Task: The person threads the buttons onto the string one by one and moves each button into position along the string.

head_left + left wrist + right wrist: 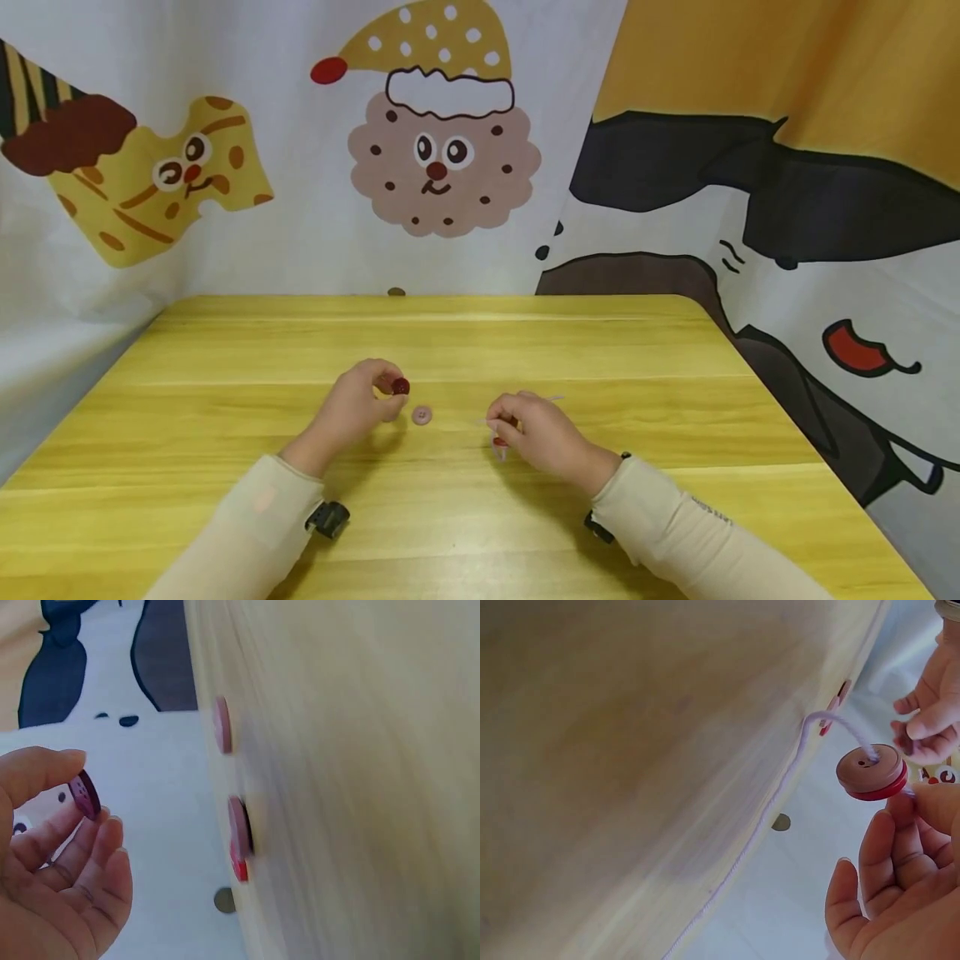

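Note:
My left hand point(360, 408) pinches a dark red button point(85, 795) between thumb and fingertips, held above the table. A pink button point(422, 414) lies on the table just beside that hand. In the left wrist view another pink button point(240, 827) and a bright red button point(238, 864) lie together; in the head view they are not visible. My right hand point(536, 429) pinches a lilac string point(739, 859) close under two threaded buttons. Of these, the pink button point(870, 766) sits on top of the red button point(881, 792). From the pink one's hole the string curves away.
The wooden table point(465, 517) has rounded far corners. Behind it hangs a curtain point(285, 50) printed with cartoon food figures. A black wrist camera point(328, 518) is strapped at the left sleeve, and another point(598, 527) at the right.

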A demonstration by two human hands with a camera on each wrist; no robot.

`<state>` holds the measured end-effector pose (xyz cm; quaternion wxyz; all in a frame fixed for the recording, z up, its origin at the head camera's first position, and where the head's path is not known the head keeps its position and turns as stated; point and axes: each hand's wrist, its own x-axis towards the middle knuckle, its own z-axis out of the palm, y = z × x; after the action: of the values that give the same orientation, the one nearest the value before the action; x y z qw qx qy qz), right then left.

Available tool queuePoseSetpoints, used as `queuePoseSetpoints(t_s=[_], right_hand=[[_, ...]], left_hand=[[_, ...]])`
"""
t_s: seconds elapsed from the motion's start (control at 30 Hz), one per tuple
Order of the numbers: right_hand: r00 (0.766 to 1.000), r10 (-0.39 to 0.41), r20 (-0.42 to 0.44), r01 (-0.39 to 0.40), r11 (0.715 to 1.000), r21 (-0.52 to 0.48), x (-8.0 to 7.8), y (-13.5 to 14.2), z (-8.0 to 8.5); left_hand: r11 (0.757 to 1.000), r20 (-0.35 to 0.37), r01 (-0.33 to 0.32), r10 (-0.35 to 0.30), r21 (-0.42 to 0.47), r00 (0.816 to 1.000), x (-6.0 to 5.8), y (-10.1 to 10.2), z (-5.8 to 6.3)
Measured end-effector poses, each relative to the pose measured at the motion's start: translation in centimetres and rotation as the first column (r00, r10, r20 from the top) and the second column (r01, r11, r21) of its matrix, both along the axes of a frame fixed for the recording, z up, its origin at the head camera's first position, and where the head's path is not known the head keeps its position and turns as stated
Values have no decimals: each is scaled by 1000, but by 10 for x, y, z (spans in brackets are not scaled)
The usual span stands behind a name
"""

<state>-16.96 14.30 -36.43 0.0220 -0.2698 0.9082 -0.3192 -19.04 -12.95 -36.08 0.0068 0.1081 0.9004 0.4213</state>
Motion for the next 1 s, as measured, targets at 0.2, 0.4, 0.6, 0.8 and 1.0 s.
queuePoseSetpoints(t_s=[0.2, 0.4, 0.6, 0.8, 1.0], right_hand=[[1000, -4, -3, 4, 1000, 19, 2, -1, -2], [1000, 0, -27, 1, 999, 34, 3, -3, -2], [999, 9, -43, -6, 999, 52, 2, -5, -1], [999, 11, -31, -9, 999, 52, 1, -5, -1], [999, 12, -47, -9, 998, 54, 0, -6, -2]], left_hand=[[998, -20, -10, 11, 55, 1000, 6, 16, 2], [986, 28, 7, -12, 169, 1000, 11, 27, 5], [973, 24, 30, -36, 228, 999, 13, 33, 3], [968, 24, 45, -53, 246, 998, 12, 36, 0], [967, 41, 52, -64, 248, 997, 12, 40, -1]])
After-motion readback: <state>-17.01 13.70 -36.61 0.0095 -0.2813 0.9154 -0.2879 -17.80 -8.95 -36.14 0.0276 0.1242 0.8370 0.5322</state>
